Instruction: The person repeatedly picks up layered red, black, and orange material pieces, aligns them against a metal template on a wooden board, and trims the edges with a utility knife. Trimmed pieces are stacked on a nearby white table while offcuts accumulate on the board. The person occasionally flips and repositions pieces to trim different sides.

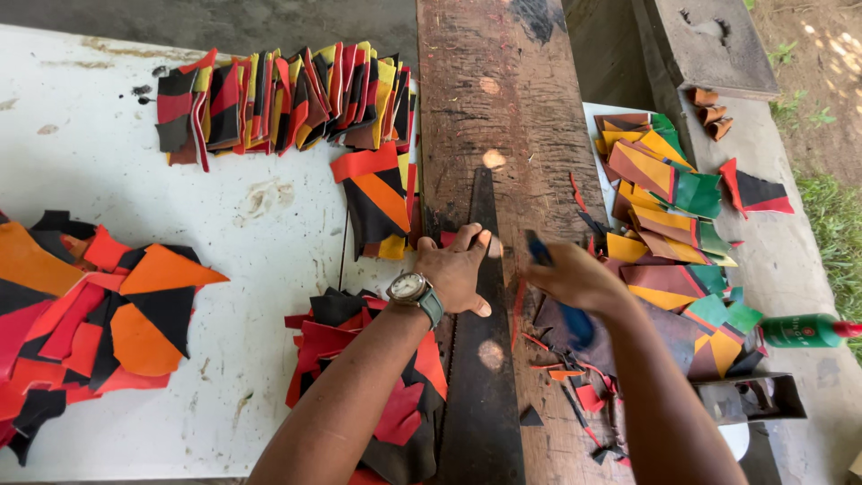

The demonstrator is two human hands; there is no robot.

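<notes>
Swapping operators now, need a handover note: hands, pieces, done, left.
Left hand, wristwatch on, presses flat on the long dark tapered metal blade lying along the brown wooden plank. Right hand grips a blue-handled tool beside the blade.
Done: rows of stitched red, black and yellow pieces on the white table; green and orange pieces at right.
Left: loose red and black offcuts under the left forearm.

Two hands – left hand [460, 270], right hand [575, 278] – one saw [482, 359], one green bottle [802, 330], one wristwatch [409, 287]

Bare white table [269, 224] between leather-scrap piles [287, 94] gives passage.
</notes>
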